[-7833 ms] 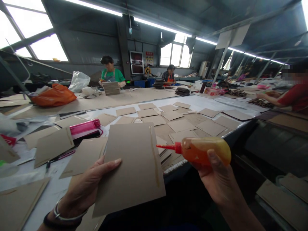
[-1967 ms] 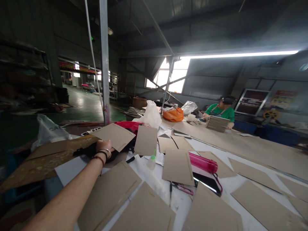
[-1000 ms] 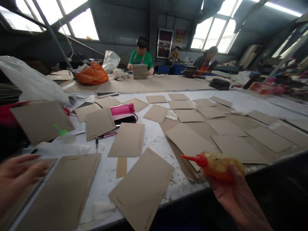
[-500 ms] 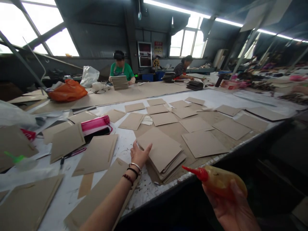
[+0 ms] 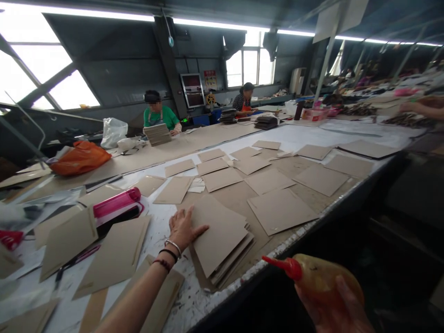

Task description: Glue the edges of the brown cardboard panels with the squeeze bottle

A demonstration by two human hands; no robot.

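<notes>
My left hand [image 5: 182,229], with bracelets at the wrist, has its fingers spread along the left side of a stack of grey-brown cardboard sheets [image 5: 218,231]. Its thumb lies over the top sheet. The stack's lower sheets stick out unevenly at the front right. In my right hand [image 5: 333,303] is a squeeze bottle [image 5: 326,282] of amber liquid, probably glue, with a red nozzle [image 5: 284,266] pointing left. The bottle is just off the table's front edge, apart from the stack. Single cardboard sheets [image 5: 282,208] lie behind and to the right, some with shiny streaks along an edge.
More sheets [image 5: 114,259] lie at left, around a pink case [image 5: 118,202] and a pen [image 5: 59,277]. An orange bag [image 5: 81,157] sits farther back. Across the table a person in green [image 5: 161,118] handles a cardboard pile [image 5: 157,135]; another person [image 5: 244,99] works beyond.
The camera view has turned a little, so the table appears lower and farther left. My left hand stays at the stack with its fingers spread. The bottle remains in my right hand.
</notes>
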